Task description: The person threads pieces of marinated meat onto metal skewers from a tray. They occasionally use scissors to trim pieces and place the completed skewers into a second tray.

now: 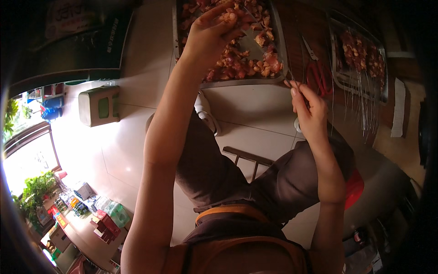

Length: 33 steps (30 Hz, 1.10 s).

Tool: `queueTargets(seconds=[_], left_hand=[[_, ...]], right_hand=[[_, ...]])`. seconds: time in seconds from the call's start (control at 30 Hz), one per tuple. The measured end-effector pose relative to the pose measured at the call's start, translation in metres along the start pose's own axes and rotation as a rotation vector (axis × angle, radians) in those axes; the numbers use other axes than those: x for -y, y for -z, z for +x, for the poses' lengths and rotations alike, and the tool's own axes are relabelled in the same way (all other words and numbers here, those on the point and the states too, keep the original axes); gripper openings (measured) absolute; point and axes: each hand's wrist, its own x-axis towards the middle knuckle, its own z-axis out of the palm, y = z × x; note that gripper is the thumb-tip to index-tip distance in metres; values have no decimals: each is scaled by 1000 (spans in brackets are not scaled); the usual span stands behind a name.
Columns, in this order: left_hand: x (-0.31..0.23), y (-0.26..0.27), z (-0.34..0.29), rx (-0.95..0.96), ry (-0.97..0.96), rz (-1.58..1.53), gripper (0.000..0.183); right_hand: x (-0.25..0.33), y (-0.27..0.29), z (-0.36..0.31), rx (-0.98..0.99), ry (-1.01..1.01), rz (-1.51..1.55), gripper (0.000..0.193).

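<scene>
Two hands up: left hand (pixel 214 32) has fingers closed on a meat chunk (pixel 229 17) over the meat tray (pixel 250 44); right hand (pixel 309 107) fingertips pinched, apparently on a thin skewer (pixel 288 76). Likely mid-threading; next needs tip-to-meat alignment.

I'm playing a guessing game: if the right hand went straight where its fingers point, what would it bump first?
The right hand would probably meet the metal tray of meat chunks at its near right corner, or pass above: depth is unclear.
</scene>
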Motion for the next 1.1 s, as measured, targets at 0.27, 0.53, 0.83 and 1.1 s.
queueTargets(seconds=[0.27, 0.53, 0.83, 1.1], left_hand=[[2, -7, -3, -107, -50, -25, 29], [-16, 21, 4, -242, -290, 1102, 40], [-12, 13, -4, -95, -318, 1697, 46], [11, 25, 8, 69, -313, 1552, 52]], right_hand=[[-2, -4, 0, 5, -13, 34, 22], [-3, 12, 11, -95, -45, 72, 23], [-1, 27, 15, -162, -98, 144, 25], [2, 29, 14, -134, -114, 129, 25]])
